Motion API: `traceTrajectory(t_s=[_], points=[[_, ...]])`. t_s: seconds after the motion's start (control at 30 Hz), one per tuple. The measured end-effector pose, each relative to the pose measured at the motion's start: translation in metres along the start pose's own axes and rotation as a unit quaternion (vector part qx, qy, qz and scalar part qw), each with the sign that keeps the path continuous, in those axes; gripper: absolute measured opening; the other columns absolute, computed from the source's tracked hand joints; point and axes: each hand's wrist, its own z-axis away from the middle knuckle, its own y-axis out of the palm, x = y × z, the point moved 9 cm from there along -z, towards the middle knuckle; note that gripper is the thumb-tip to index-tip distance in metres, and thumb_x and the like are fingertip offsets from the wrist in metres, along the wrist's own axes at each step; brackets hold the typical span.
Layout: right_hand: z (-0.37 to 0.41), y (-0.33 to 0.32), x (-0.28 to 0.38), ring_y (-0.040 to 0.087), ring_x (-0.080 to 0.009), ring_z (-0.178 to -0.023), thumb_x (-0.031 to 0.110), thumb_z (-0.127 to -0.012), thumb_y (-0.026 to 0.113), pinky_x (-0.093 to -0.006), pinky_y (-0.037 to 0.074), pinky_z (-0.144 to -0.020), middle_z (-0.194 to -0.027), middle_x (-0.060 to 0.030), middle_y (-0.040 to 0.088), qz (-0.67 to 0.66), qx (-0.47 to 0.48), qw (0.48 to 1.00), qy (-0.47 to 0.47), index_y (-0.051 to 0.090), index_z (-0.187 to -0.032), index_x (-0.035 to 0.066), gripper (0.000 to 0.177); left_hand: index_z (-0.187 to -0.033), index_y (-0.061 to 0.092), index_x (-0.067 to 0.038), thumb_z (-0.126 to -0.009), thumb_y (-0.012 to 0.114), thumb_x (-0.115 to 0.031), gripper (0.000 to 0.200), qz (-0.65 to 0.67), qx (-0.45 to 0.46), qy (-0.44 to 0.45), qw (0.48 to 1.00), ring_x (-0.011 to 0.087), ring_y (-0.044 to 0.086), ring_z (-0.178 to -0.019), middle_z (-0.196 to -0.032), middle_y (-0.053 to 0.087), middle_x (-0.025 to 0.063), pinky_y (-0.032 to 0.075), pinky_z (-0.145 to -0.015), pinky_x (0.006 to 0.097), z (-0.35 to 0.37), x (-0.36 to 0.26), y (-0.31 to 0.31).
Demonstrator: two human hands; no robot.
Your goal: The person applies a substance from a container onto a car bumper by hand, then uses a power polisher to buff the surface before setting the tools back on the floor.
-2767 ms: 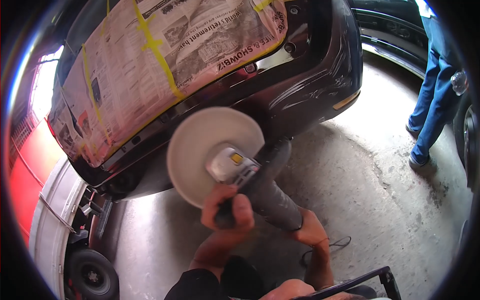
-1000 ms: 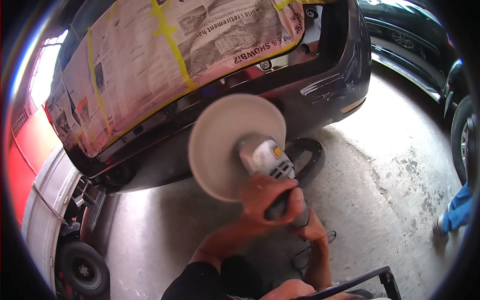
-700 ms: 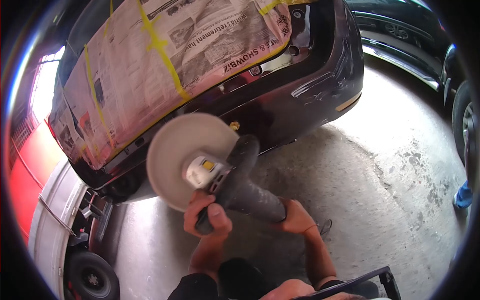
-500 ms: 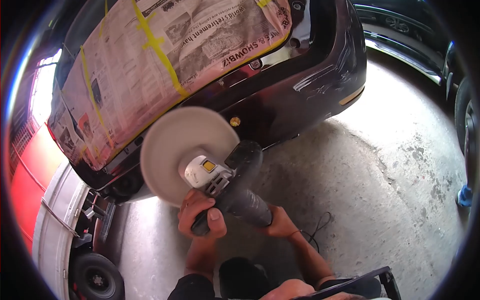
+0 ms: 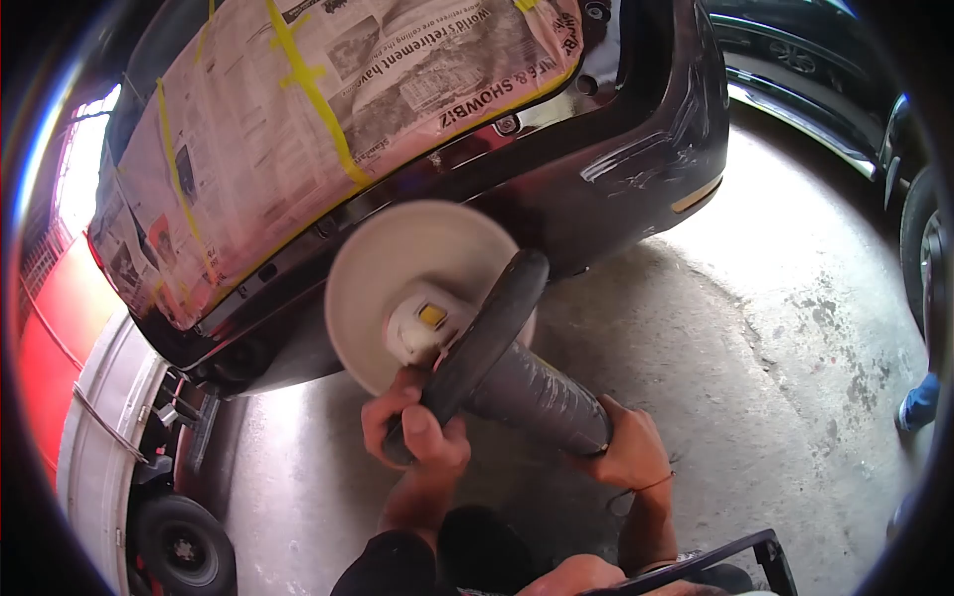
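Note:
A power polisher [image 5: 542, 392] with a wide pale round pad [image 5: 373, 268] is held in front of the car's dark rear bumper [image 5: 556, 209]. My left hand [image 5: 422, 427] wraps round the black loop handle near its head. At the rear of the dark body, my right hand [image 5: 631, 447] is closed round the grip. The pad overlaps the bumper's lower middle in this view. Newspaper [image 5: 298, 129], held by yellow masking tape, covers the car's back above the bumper.
Another dark car [image 5: 795, 60] stands at the upper right. A blue shoe [image 5: 919, 402] shows at the right edge. On the left are a red and white truck body [image 5: 104, 407] and a wheel [image 5: 186, 546]. Concrete floor [image 5: 755, 397] lies below.
The polisher and both hands have shifted right. Its body has swung so more of its length shows, with the loop handle tilted across it. The blue shoe reaches further into view.

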Motion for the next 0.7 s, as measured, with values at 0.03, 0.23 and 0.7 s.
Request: traceTrajectory(t_s=[0.03,0.23,0.7], points=[[0.002,-0.001,-0.004,0.068,-0.0415,-0.086,0.032,-0.060,0.081,-0.0449,0.053,-0.079,-0.087,-0.0230,0.070,0.004,-0.002,1.000,0.001,0.066,-0.108,0.001,0.059,-0.097,0.046,0.002,-0.093,0.051,-0.023,0.027,0.014,0.016,0.009,1.000,0.0358,0.066,-0.081,-0.086,0.061,0.0340,0.056,-0.078,0.0444,-0.005,-0.002,0.012],[0.012,-0.020,-0.048,0.070,-0.0386,-0.087,0.028,-0.056,0.082,-0.0414,0.053,-0.078,-0.090,-0.0223,0.071,-0.079,-0.047,0.996,-0.014,0.067,-0.108,-0.001,0.061,-0.101,0.063,0.001,-0.084,0.067,-0.008,0.020,-0.086,0.097,0.024,0.991,0.0237,0.066,-0.081,-0.092,0.068,0.0178,0.053,-0.077,0.0359,0.019,-0.002,0.059],[0.012,0.013,-0.086,0.068,-0.0214,-0.090,0.017,-0.054,0.083,-0.0345,0.051,-0.084,-0.098,-0.0121,0.073,-0.197,0.129,0.970,0.055,0.069,-0.106,-0.001,0.057,-0.102,0.063,0.001,-0.079,0.071,-0.004,0.025,-0.137,0.182,0.009,0.974,0.0226,0.064,-0.072,-0.087,0.067,0.0125,0.052,-0.068,0.0335,0.043,-0.012,0.075]])
